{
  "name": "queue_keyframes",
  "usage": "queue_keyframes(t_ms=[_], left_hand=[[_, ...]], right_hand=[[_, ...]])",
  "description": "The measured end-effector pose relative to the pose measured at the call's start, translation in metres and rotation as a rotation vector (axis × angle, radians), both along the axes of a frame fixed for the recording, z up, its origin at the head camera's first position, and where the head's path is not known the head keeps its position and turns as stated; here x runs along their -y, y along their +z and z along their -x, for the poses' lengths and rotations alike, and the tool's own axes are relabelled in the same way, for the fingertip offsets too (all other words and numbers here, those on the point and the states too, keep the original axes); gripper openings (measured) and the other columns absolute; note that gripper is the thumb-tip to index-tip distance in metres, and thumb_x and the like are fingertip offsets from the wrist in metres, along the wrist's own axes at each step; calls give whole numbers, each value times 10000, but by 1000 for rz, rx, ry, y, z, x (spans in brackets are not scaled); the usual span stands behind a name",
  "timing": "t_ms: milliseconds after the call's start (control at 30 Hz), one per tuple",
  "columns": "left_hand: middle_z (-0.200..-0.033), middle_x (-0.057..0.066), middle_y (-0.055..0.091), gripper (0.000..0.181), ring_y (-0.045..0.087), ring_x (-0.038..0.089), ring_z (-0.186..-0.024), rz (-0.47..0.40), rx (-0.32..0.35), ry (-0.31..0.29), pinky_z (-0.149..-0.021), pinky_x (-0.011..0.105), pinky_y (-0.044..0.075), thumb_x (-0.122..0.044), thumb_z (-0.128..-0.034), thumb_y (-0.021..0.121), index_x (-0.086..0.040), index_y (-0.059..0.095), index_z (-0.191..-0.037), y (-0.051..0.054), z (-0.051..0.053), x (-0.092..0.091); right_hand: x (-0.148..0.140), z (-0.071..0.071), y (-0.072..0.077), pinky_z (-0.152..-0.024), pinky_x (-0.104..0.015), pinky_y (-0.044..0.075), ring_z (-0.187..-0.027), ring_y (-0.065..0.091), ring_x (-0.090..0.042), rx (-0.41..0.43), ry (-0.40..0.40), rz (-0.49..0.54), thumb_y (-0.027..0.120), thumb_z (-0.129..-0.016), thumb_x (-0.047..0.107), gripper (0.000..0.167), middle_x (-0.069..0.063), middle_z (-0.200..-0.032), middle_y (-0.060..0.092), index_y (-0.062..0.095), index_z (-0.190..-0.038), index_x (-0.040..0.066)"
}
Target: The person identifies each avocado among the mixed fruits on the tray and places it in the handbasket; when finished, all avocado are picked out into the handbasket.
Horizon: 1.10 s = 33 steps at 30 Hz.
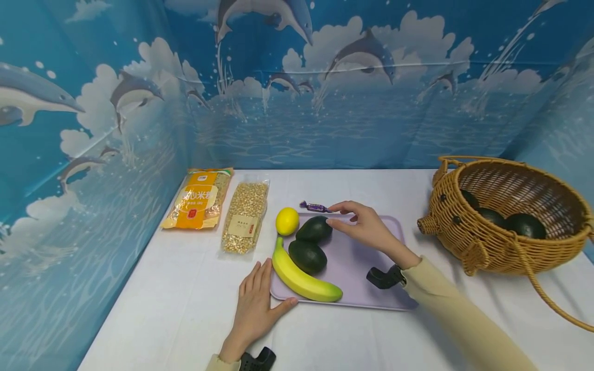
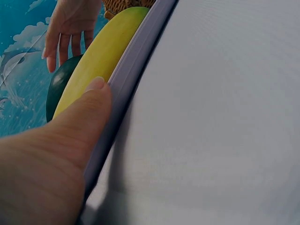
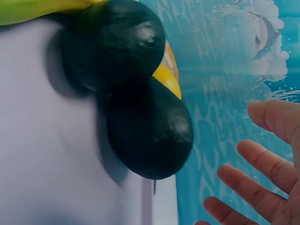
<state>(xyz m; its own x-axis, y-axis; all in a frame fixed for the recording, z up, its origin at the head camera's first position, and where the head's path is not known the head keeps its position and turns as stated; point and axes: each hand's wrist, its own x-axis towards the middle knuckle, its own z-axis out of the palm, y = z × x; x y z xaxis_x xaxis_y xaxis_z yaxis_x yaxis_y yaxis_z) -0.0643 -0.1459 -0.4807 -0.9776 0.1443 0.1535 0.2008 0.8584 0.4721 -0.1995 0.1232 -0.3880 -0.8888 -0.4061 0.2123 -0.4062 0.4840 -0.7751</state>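
Observation:
A light purple tray [image 1: 357,263] carries a banana [image 1: 301,281] along its near left part and two dark green avocados [image 1: 308,256] touching each other. By the tray's far left corner sits a yellow lemon [image 1: 287,221]. My left hand [image 1: 255,304] lies at the tray's near left corner, fingers straight, its thumb at the rim beside the banana. Above the tray's far edge hovers my right hand [image 1: 366,226], near the farther avocado [image 3: 150,131]. In the right wrist view its fingers [image 3: 253,187] are spread with nothing between them.
Behind the tray lies a purple-wrapped candy [image 1: 314,207]. An orange grain bag [image 1: 197,200] and a clear grain bag [image 1: 245,216] rest at the left. A pig-shaped wicker basket [image 1: 482,247] with several avocados [image 1: 525,225] stands at the right, its rope handle [image 1: 540,288] hanging forward.

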Motion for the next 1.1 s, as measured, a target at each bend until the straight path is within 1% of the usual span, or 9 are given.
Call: queue_keyframes(t_ms=[67,167,367,567,700,833,1100], left_hand=[[-1524,161,252,1025,148,323,-1399,-2,6,0,-1087,508,127,-704,-815,524,-1,215,-1494,0,0,0],[-1528,158,244,1031,143,320,-1401,-1,16,-1,-1088,506,125,-710,-812,521,-6,208,-1498,0,1,0],[-1540,137,223,1046,122,290,-1410,7,38,6,-1098,478,103,-734,-804,498,-28,184,-1508,-1,1,0],[-1529,154,244,1038,145,316,-1401,11,18,7,-1090,504,125,-727,-807,502,-12,207,-1499,-1,1,0],[-1524,160,253,1035,147,323,-1400,10,19,4,-1090,515,127,-727,-810,498,-7,213,-1497,0,0,0],[-1525,157,251,1035,143,320,-1402,7,27,4,-1090,515,127,-730,-811,490,-9,210,-1498,1,0,0],[-1532,150,237,1046,138,310,-1404,-1,20,4,-1091,504,120,-726,-802,513,-16,199,-1503,1,1,-1]], right_hand=[[3,2,-3,-860,-490,448,-1092,518,-291,27,6,-10,707,-865,302,383,-57,-1207,613,651,-1194,115],[7,5,-8,-887,-509,436,-1120,509,-300,45,24,-30,708,-861,322,428,-58,-1250,591,637,-1228,115],[15,10,-18,-906,-533,425,-1162,494,-341,44,52,-45,709,-855,355,471,-84,-1291,563,619,-1256,126],[21,12,-23,-951,-552,390,-1178,476,-350,81,78,-60,700,-850,407,542,-106,-1334,518,586,-1303,132],[24,13,-25,-942,-551,398,-1163,480,-351,118,89,-63,703,-845,414,572,-120,-1363,486,563,-1325,137],[25,14,-30,-935,-528,410,-1151,478,-352,144,107,-51,706,-844,402,596,-130,-1391,458,539,-1345,126],[27,17,-38,-1001,-559,339,-1237,429,-346,171,159,-16,712,-844,376,665,-140,-1417,432,467,-1392,91]])
